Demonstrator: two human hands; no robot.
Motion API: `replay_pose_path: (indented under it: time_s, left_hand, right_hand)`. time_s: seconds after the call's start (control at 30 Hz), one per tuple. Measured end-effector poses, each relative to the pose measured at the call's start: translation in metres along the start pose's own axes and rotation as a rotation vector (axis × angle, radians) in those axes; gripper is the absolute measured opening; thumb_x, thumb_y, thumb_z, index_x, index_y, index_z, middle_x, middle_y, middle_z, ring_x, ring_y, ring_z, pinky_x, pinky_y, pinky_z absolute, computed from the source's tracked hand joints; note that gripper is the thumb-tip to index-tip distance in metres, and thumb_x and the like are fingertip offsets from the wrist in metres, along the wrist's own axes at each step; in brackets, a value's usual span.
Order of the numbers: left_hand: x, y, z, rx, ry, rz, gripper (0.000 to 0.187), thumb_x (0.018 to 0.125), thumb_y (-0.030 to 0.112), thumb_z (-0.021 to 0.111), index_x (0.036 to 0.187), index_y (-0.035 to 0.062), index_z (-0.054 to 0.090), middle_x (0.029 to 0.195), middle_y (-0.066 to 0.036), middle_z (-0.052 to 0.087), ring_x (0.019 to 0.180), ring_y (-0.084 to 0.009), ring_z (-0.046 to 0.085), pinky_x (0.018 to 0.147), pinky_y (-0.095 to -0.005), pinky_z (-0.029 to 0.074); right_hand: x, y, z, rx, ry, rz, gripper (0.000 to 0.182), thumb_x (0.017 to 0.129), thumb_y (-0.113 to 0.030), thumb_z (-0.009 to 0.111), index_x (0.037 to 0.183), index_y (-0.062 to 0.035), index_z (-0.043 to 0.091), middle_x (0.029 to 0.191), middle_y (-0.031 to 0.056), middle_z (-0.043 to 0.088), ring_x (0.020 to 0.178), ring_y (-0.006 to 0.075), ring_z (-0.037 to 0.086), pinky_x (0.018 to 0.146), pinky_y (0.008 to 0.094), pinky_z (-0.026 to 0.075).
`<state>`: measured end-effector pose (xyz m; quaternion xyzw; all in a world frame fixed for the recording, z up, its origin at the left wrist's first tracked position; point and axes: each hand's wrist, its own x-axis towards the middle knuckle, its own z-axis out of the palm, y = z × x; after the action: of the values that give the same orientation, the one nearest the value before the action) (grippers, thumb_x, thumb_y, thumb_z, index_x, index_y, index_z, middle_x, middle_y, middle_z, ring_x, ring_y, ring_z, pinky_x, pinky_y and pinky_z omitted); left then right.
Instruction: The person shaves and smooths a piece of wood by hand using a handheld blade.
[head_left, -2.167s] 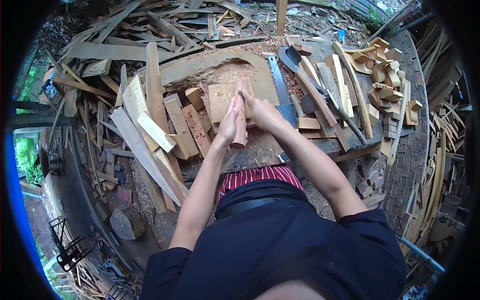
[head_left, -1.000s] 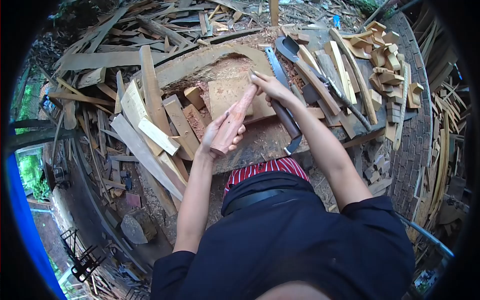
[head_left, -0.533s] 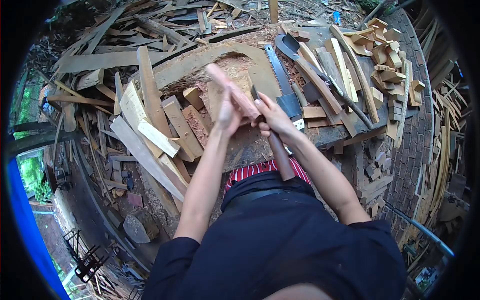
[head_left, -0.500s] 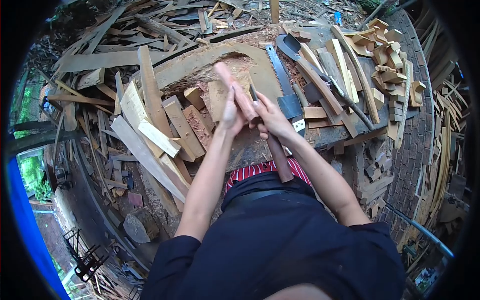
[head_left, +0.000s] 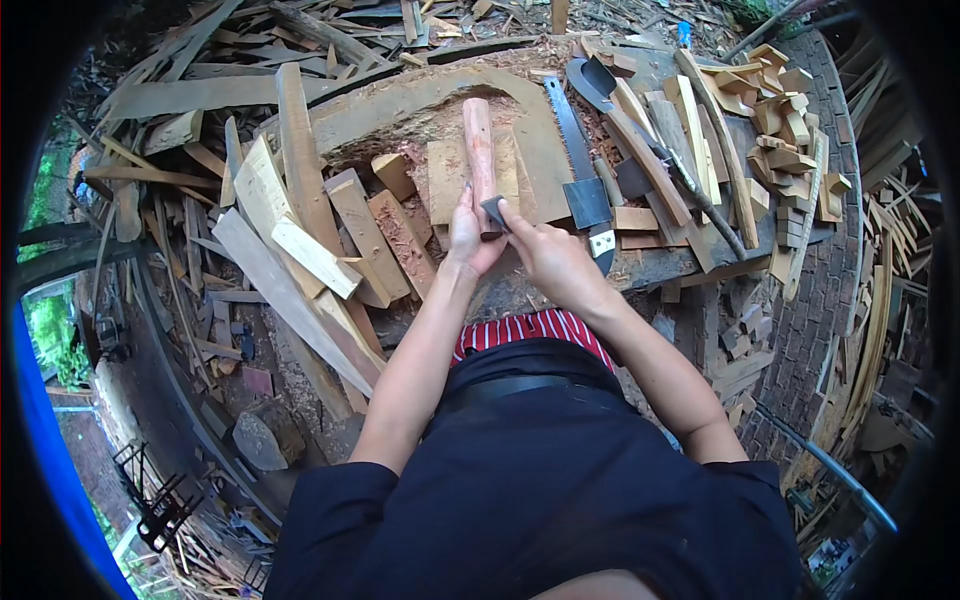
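A reddish carved wooden piece (head_left: 479, 150) stands nearly upright in the view, its far end over a pale square block (head_left: 441, 182). My left hand (head_left: 468, 235) is wrapped round its near end. Beside it my right hand (head_left: 550, 262) is closed on a small dark tool (head_left: 492, 210), whose flat grey part touches or nearly touches the reddish wood. The rest of that tool is hidden by the hand.
Right of my hands lie a saw (head_left: 569, 135) and a curved dark blade (head_left: 591, 82) with a long wooden handle. Boards (head_left: 305, 170) lean at the left. Cut wooden blocks (head_left: 780, 130) are piled at the right.
The reddish piece has swung from a leftward tilt to nearly upright. The dark tool has turned, so its long brown handle no longer shows below my right hand.
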<state>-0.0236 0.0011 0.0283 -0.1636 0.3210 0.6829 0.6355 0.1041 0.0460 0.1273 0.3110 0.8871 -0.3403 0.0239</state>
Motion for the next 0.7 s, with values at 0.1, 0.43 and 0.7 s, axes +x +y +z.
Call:
replay_pose_path:
  time_s: [0.1,0.43,0.7]
  left_hand:
    - [0.012,-0.007,-0.004,-0.045,-0.017,0.046,0.041,0.102,0.042,0.023,0.108,0.013,0.051,0.089,-0.003,0.057,0.084,-0.016,0.055,0.082,-0.0362,0.046]
    - [0.027,-0.01,-0.005,0.079,-0.138,0.163,0.041,0.103,0.037,0.022,0.139,0.0213,0.033,0.106,-0.003,0.055,0.089,-0.0156,0.057,0.086,-0.0386,0.049]
    - [0.027,0.011,-0.017,0.049,-0.271,0.042,0.042,0.103,0.041,0.022,0.141,0.0249,0.029,0.102,-0.002,0.053,0.091,-0.0168,0.056,0.083,-0.0383,0.05]
  right_hand:
    - [0.019,0.002,0.011,-0.054,0.004,0.144,0.046,0.094,-0.019,0.046,0.139,-0.0113,0.041,0.087,0.0274,0.064,0.079,0.0443,0.063,0.071,0.0522,0.049]
    - [0.056,0.019,0.024,-0.085,0.131,0.22,0.048,0.094,-0.021,0.043,0.14,-0.0106,0.038,0.083,0.0303,0.062,0.076,0.0465,0.063,0.069,0.055,0.049]
    - [0.034,-0.002,0.026,0.001,0.128,0.089,0.051,0.087,-0.012,0.043,0.137,-0.0072,0.041,0.079,0.0317,0.063,0.076,0.0453,0.065,0.07,0.0558,0.051]
